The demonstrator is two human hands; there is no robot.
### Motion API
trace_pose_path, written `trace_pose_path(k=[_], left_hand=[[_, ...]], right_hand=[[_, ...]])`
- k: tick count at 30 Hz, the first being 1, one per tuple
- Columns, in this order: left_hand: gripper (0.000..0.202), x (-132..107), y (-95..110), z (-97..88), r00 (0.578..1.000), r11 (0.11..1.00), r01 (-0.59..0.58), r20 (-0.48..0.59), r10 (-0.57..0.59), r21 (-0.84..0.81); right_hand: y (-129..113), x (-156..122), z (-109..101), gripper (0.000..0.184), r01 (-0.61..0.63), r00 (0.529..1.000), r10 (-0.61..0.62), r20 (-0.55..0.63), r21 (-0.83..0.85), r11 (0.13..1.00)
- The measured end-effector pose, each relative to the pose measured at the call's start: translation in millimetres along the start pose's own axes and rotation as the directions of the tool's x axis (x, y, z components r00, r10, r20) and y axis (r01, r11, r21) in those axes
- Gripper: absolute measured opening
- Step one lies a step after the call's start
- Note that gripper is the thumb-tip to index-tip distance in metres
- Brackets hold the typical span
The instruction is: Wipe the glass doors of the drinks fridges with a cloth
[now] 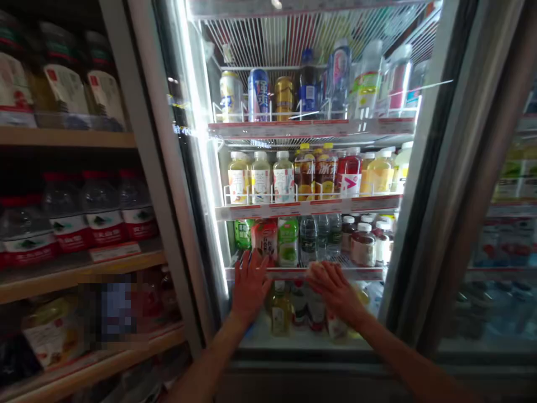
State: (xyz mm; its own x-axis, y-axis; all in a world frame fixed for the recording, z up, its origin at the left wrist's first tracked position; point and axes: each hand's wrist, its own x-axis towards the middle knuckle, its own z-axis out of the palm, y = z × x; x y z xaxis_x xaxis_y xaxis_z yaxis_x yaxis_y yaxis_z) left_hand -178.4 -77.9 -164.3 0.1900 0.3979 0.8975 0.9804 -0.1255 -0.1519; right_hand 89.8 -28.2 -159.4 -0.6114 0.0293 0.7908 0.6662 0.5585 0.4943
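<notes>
Apart, splayed and bunched hands (250, 286) (333, 286) overlap a straight shelf edge (289, 273).

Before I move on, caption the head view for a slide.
Left hand and right hand at a lower shelf edge inside a lit drinks cooler.

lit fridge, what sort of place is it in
Probably a shop, perhaps a convenience store: the fridge holds rows of drinks, label strips run across it, and more bottles line the shelves on the left.
</notes>
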Motion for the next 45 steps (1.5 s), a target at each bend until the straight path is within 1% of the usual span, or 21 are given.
trace_pose_path(k=[1,3,6,7,9,11,13,14,15,17,19,20,22,24,27,30,33,35,38,41,45], left_hand=[[0.051,-1.6,1.0,-0.8,1.000,1.000,-0.001,0.005,0.001,0.008],[0.052,-3.5,3.6,-3.0,1.000,1.000,-0.007,-0.001,0.007,0.025],[0.056,-4.9,5.6,-5.4,1.000,0.999,-0.021,0.008,0.020,0.043],[0.057,-5.0,5.0,-6.2,1.000,0.999,-0.024,0.018,0.023,0.045],[0.059,-3.6,1.5,-9.2,0.999,0.998,-0.031,0.031,0.029,0.050],[0.059,0.2,-4.4,-13.7,1.000,0.998,-0.020,0.021,0.019,0.067],[0.059,5.4,-11.6,-17.9,1.000,0.996,-0.001,0.010,0.000,0.094],[0.060,7.8,-15.0,-19.3,1.000,0.994,0.003,0.010,-0.004,0.107],[0.060,9.8,-17.9,-20.0,1.000,0.993,0.004,0.013,-0.006,0.117],[0.061,11.5,-21.6,-19.5,1.000,0.992,0.002,0.019,-0.005,0.130],[0.059,10.3,-22.5,-17.4,1.000,0.991,0.005,0.015,-0.007,0.136],[0.058,9.1,-22.2,-16.2,1.000,0.990,0.006,0.011,-0.007,0.138],[0.057,6.6,-21.1,-14.3,1.000,0.991,0.005,0.000,-0.005,0.134],[0.056,5.3,-20.1,-13.1,1.000,0.993,0.004,-0.012,-0.003,0.122],[0.057,5.7,-20.0,-12.4,1.000,0.995,-0.001,-0.028,0.003,0.098],[0.057,5.4,-21.6,-12.6,1.000,0.996,-0.003,-0.029,0.006,0.085],[0.058,3.5,-22.4,-15.5,1.000,0.998,0.001,-0.015,0.000,0.056],[0.058,5.1,-19.0,-19.3,1.000,1.000,0.012,-0.028,-0.011,0.006],[0.057,21.3,-3.1,-26.2,0.995,0.987,-0.015,-0.103,-0.002,-0.159],[0.060,55.6,21.8,-30.6,0.977,0.903,-0.115,-0.209,0.029,-0.413],[0.060,105.5,46.3,-27.7,0.956,0.816,-0.100,-0.283,-0.080,-0.569]], right_hand=[[-1.7,2.9,-0.7,0.052,0.030,0.999,-0.030,0.010,0.004,1.000],[12.6,27.5,-5.7,0.050,-0.022,0.998,0.022,-0.067,0.009,1.000],[42.7,78.5,-8.5,0.057,-0.257,0.918,0.244,-0.314,0.002,0.967],[44.8,88.2,-6.4,0.059,-0.280,0.904,0.265,-0.336,0.004,0.960],[32.2,88.6,1.1,0.061,-0.200,0.940,0.200,-0.278,0.027,0.979],[7.4,72.4,9.7,0.059,0.015,0.991,-0.002,-0.132,0.095,0.995],[-10.0,61.8,14.8,0.053,0.186,0.983,-0.181,-0.045,0.160,0.970],[-11.5,64.6,14.9,0.050,0.209,0.978,-0.205,-0.042,0.163,0.964],[-7.7,73.7,13.2,0.048,0.180,0.983,-0.173,-0.061,0.142,0.973],[10.0,103.4,6.8,0.047,-0.003,0.984,0.014,-0.178,0.066,0.998],[25.7,128.7,1.9,0.049,-0.195,0.926,0.191,-0.326,0.022,0.981],[27.6,132.7,1.9,0.050,-0.225,0.908,0.214,-0.361,0.013,0.974],[16.5,118.8,7.3,0.049,-0.125,0.942,0.122,-0.312,0.012,0.992],[-5.1,87.8,16.5,0.046,0.098,0.984,-0.090,-0.157,0.050,0.994],[-18.8,64.8,22.2,0.043,0.286,0.958,-0.283,-0.045,0.108,0.952],[10.1,102.5,10.1,0.044,0.148,0.980,-0.144,-0.137,0.021,0.989],[40.1,149.3,-3.2,0.045,-0.155,0.927,0.137,-0.350,-0.025,0.988],[36.6,156.0,-3.4,0.049,-0.146,0.930,0.133,-0.344,-0.014,0.989],[4.8,136.7,8.2,0.058,0.043,0.982,-0.033,-0.187,0.049,0.998],[-15.5,124.9,18.8,0.068,0.092,0.982,-0.063,-0.178,0.162,0.982],[11.4,140.7,11.4,0.073,0.062,0.970,-0.009,-0.243,0.213,0.975]])
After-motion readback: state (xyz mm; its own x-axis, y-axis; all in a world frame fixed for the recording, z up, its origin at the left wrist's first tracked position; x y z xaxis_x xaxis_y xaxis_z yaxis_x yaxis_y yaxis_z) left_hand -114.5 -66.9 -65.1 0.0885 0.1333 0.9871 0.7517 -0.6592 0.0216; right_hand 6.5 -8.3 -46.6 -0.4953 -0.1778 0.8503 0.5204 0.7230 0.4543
